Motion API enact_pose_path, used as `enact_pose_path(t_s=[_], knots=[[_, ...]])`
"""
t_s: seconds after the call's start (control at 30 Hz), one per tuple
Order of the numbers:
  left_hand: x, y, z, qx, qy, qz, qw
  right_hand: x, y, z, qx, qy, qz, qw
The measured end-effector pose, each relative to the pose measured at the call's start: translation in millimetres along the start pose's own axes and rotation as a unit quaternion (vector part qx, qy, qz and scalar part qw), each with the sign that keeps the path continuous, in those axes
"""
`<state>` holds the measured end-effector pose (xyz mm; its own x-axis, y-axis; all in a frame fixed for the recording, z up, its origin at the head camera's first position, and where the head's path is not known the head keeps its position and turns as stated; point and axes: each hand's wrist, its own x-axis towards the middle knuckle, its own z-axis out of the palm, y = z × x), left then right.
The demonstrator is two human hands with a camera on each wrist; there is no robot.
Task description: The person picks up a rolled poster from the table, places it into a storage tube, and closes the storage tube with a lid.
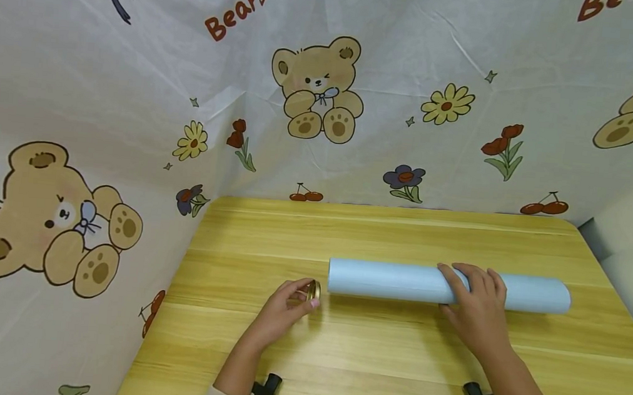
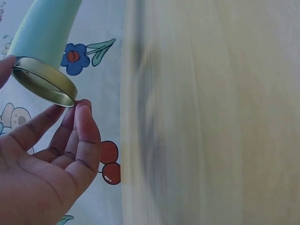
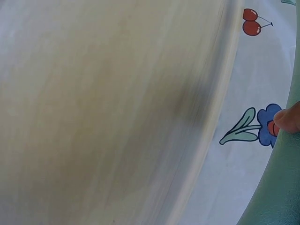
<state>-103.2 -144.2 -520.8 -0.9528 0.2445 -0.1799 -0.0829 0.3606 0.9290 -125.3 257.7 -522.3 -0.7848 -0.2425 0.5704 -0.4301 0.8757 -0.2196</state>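
Note:
A long light-blue roll [image 1: 388, 280] lies crosswise over the wooden table in the head view. My right hand [image 1: 476, 309] grips it around its middle, fingers over the top and thumb at the near side. Close to the roll's left end, my left hand [image 1: 284, 311] pinches a gold ring-shaped piece [image 1: 314, 290] by its rim between thumb and fingers. A small gap separates ring and roll in the head view. The left wrist view shows the gold ring [image 2: 44, 82] in front of the roll's end [image 2: 42, 33]. Only a fingertip [image 3: 288, 118] shows in the right wrist view, against the roll [image 3: 276, 187].
A wooden table [image 1: 370, 359] spreads under both hands. Behind it and to the left hangs a pale sheet [image 1: 150, 101] printed with bears, flowers and cherries. Black wrist mounts [image 1: 268, 388] show near both sleeves.

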Motion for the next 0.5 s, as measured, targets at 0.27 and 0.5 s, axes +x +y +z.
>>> enact_pose_path(t_s=[0.27,0.5], knots=[[-0.2,4.7,0.0,-0.001,0.010,0.011,0.9999,-0.4,-1.9,0.7,0.002,-0.001,-0.005,1.0000],[0.6,8.6,-0.8,0.002,0.026,0.018,0.9995,-0.7,-3.9,1.1,-0.001,-0.006,-0.009,0.9999]])
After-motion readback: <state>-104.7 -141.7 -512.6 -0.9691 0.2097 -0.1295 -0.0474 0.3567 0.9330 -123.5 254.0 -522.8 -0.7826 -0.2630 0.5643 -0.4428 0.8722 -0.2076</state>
